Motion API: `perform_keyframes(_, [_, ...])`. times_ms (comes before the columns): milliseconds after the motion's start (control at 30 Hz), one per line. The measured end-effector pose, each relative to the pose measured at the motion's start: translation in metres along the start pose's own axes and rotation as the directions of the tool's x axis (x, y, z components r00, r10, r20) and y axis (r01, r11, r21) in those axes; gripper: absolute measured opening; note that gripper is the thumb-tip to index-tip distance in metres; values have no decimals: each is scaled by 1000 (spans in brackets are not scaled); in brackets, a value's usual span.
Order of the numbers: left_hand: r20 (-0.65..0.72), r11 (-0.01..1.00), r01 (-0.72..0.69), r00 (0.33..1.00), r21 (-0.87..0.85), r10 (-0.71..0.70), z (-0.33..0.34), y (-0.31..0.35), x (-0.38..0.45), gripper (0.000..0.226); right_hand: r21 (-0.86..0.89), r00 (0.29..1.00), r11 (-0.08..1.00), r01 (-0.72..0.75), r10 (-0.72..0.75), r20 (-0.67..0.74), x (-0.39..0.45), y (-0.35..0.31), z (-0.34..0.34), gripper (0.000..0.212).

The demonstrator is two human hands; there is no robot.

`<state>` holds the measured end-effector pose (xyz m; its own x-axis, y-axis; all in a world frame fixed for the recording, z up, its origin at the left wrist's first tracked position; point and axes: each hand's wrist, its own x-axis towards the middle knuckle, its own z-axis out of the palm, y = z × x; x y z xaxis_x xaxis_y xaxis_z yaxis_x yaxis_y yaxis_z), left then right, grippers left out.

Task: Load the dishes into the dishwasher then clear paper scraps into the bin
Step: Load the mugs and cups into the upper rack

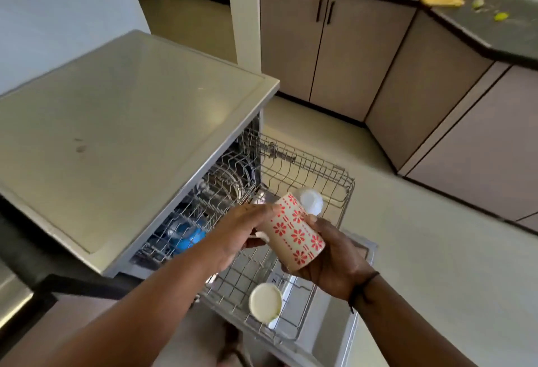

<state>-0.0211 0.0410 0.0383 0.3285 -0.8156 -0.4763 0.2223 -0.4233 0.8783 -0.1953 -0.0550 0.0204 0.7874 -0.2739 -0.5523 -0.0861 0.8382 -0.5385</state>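
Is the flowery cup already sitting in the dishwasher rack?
No, both hands, left hand and right hand, hold the flowery cup above the pulled-out rack.

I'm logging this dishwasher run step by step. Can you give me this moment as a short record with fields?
held item: patterned mug, cream with red flowers, tilted
left hand: grips the mug's handle side
right hand: grips the mug's lower end
below: upper rack, pulled out
in rack: two cream cups
lower rack: blue dish, inside the dishwasher
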Motion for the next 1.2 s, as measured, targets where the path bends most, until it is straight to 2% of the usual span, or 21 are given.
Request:
perform_keyframes(67, [-55, 994, 56, 997, -94, -61, -12, -20, 11, 53, 93, 999, 996, -13, 16, -33, 18, 11, -3, 80])
perform_keyframes(133, [-45, 981, 123, 990, -149, -131, -27, -42, 18, 46, 78, 992, 996, -50, 59, -110, 38, 20, -1, 68])
perform_keyframes(233, [2, 957, 262, 965, -123, -264, -56, -77, 27, 38, -99, 964, 987, -125, 98, -247, 69, 31, 6, 64])
perform_keyframes(333, [-36, 938, 342, 940, 58, -340, -92, -110, 39, 55, -358, 918, 909, -213, 61, -391, 102, 43, 11, 61])
perform_keyframes(367, [-89, 922, 354, 935, 157, -343, -104, -120, 42, 64, -522, 907, 817, -244, 3, -420, 113, 49, 11, 64])
perform_keyframes(400, [-161, 888, 354, 934, 294, -320, -114, -129, 44, 68, -686, 904, 675, -273, -64, -423, 123, 54, 10, 69])
perform_keyframes(433, [-228, 819, 333, 940, 466, -252, -124, -139, 46, 67, -813, 906, 499, -301, -117, -407, 132, 61, 11, 74])
perform_keyframes(467, [-268, 704, 287, 953, 650, -141, -130, -149, 48, 64, -888, 909, 325, -326, -149, -388, 139, 68, 14, 76])
perform_keyframes(500, [-265, 568, 221, 964, 793, -6, -133, -156, 48, 61, -928, 917, 167, -332, -172, -359, 143, 75, 17, 75])
perform_keyframes(567, [-194, 392, 118, 968, 912, 159, -132, -166, 50, 60, -951, 944, -102, -291, -193, -268, 150, 89, 22, 70])
perform_keyframes(633, [-160, 274, 125, 981, 954, 112, -139, -182, 55, 63, -926, 968, -290, -241, -133, -211, 167, 108, 26, 71])
perform_keyframes(667, [-149, 211, 131, 986, 969, 73, -139, -185, 55, 66, -910, 974, -349, -226, -112, -198, 168, 113, 26, 73])
perform_keyframes(767, [-160, 159, 159, 987, 974, -4, -149, -196, 57, 74, -878, 980, -439, -192, -44, -192, 181, 127, 25, 74])
perform_keyframes(900, [-143, 148, 144, 990, 978, -21, -152, -201, 54, 73, -852, 984, -505, -137, 32, -177, 190, 136, 25, 72])
perform_keyframes(1200, [-144, 124, 146, 989, 981, -22, -151, -200, 55, 68, -748, 971, -663, 34, 200, -134, 193, 154, 28, 84])
